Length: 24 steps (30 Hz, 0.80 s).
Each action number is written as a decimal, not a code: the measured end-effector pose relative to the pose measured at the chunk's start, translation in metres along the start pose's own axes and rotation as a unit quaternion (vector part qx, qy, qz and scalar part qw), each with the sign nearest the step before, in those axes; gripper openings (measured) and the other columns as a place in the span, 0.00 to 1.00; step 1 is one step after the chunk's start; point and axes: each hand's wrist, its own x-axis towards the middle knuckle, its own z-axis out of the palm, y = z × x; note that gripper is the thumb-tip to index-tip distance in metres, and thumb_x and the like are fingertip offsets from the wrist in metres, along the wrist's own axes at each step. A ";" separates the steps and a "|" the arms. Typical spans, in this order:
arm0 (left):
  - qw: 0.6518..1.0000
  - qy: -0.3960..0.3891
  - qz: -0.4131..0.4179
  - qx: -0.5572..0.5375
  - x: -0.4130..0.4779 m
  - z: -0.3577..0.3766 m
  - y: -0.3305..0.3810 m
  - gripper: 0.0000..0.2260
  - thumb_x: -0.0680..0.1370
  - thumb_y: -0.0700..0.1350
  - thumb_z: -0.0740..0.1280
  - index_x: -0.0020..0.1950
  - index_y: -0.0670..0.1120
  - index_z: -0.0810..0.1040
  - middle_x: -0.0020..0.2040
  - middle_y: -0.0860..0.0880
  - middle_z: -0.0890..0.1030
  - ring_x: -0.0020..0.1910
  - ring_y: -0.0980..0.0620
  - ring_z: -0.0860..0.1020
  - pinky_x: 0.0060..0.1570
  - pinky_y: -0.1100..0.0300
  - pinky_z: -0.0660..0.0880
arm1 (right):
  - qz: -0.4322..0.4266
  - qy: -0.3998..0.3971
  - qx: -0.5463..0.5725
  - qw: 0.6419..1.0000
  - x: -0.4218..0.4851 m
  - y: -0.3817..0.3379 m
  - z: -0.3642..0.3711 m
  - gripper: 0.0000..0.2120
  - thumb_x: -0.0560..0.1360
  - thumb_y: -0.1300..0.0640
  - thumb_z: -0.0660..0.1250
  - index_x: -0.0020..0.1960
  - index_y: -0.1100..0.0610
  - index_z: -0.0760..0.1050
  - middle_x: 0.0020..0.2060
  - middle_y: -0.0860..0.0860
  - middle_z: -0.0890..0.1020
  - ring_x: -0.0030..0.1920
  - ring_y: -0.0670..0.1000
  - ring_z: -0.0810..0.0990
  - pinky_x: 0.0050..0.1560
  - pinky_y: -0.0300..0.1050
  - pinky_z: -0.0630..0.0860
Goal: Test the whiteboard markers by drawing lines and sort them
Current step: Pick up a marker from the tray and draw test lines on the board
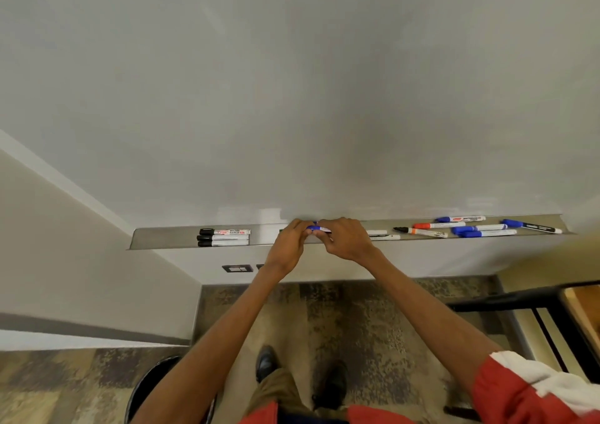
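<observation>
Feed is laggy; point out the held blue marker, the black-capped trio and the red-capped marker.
blue marker [314,228]: head view, exposed blue part.
black-capped trio [227,238]: head view, middle marker's barrel.
red-capped marker [440,225]: head view, white barrel.

Both bare arms reach forward and converge. The left hand [287,245] and right hand [345,240] meet fingertip to fingertip, knuckles up, fingers curled, each pinching one end of a blue marker [317,228] above the front edge of the tray [168,238].

Blue marker [317,228] largely covered by left hand [287,245] and right hand [344,240]; cap join not discernible. Print on markers [487,232] at tray [162,240] right end illegible.
</observation>
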 end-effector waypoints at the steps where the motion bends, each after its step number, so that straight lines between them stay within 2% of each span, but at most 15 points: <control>1: 1.000 -0.001 0.007 0.009 -0.002 -0.001 0.002 0.13 0.83 0.37 0.60 0.66 0.43 0.77 0.59 0.43 0.79 0.55 0.46 0.79 0.57 0.63 0.71 | -0.007 0.000 -0.003 1.000 -0.001 0.000 -0.002 0.20 0.80 0.43 0.58 0.58 0.55 0.81 0.41 0.54 0.85 0.37 0.57 0.81 0.37 0.41 0.67; 4: 0.999 -0.003 0.024 0.032 -0.008 -0.004 0.008 0.13 0.83 0.37 0.59 0.66 0.42 0.76 0.59 0.43 0.78 0.54 0.46 0.79 0.54 0.64 0.70 | -0.018 -0.014 -0.010 1.000 -0.007 0.001 -0.004 0.21 0.82 0.42 0.56 0.64 0.54 0.78 0.41 0.54 0.85 0.36 0.55 0.80 0.37 0.41 0.69; 7: 0.999 0.001 0.037 0.039 -0.011 -0.007 0.014 0.14 0.83 0.36 0.59 0.67 0.42 0.76 0.59 0.43 0.79 0.54 0.45 0.79 0.54 0.64 0.70 | -0.023 -0.015 -0.002 1.000 -0.010 0.002 -0.008 0.21 0.82 0.42 0.57 0.63 0.54 0.78 0.41 0.54 0.85 0.33 0.51 0.77 0.37 0.39 0.66; 9: 0.998 0.003 0.043 0.047 -0.013 -0.010 0.019 0.14 0.83 0.35 0.59 0.66 0.43 0.76 0.59 0.43 0.78 0.53 0.46 0.79 0.53 0.65 0.70 | -0.024 -0.015 0.006 1.000 -0.011 0.000 -0.016 0.19 0.82 0.44 0.58 0.60 0.55 0.79 0.38 0.54 0.84 0.31 0.50 0.72 0.35 0.39 0.64; 13: 0.997 0.029 0.062 0.047 -0.011 -0.020 0.032 0.14 0.83 0.35 0.59 0.65 0.42 0.77 0.58 0.43 0.78 0.53 0.46 0.79 0.53 0.65 0.70 | -0.027 -0.032 0.019 0.999 -0.007 -0.005 -0.036 0.18 0.83 0.46 0.58 0.53 0.59 0.78 0.35 0.56 0.81 0.30 0.51 0.71 0.36 0.43 0.65; 17: 0.995 0.050 0.075 0.040 -0.007 -0.036 0.046 0.13 0.83 0.36 0.59 0.65 0.41 0.77 0.59 0.42 0.79 0.55 0.47 0.78 0.57 0.66 0.70 | -0.026 -0.031 0.013 0.999 -0.002 -0.007 -0.056 0.19 0.83 0.46 0.57 0.42 0.56 0.74 0.30 0.52 0.76 0.28 0.51 0.70 0.33 0.43 0.63; 20: 0.992 0.092 0.076 0.036 0.001 -0.056 0.049 0.12 0.84 0.39 0.59 0.64 0.41 0.78 0.59 0.44 0.80 0.56 0.48 0.79 0.58 0.67 0.70 | 0.001 0.010 0.027 1.000 -0.002 0.005 -0.067 0.23 0.83 0.41 0.54 0.36 0.54 0.68 0.25 0.49 0.70 0.26 0.51 0.68 0.30 0.44 0.61; 22: 0.990 0.109 0.081 0.041 0.007 -0.071 0.049 0.12 0.84 0.40 0.60 0.64 0.42 0.79 0.59 0.45 0.80 0.55 0.49 0.79 0.57 0.68 0.70 | 0.014 0.056 0.045 0.997 -0.003 0.011 -0.074 0.25 0.80 0.35 0.49 0.37 0.52 0.68 0.25 0.48 0.70 0.26 0.50 0.68 0.30 0.43 0.62; 24: 0.988 0.120 0.090 0.036 0.010 -0.080 0.051 0.12 0.84 0.42 0.59 0.64 0.42 0.78 0.58 0.46 0.80 0.53 0.50 0.79 0.56 0.65 0.73 | 0.017 0.097 0.070 0.993 0.000 0.009 -0.082 0.25 0.79 0.33 0.48 0.39 0.50 0.69 0.26 0.47 0.70 0.26 0.49 0.68 0.29 0.42 0.63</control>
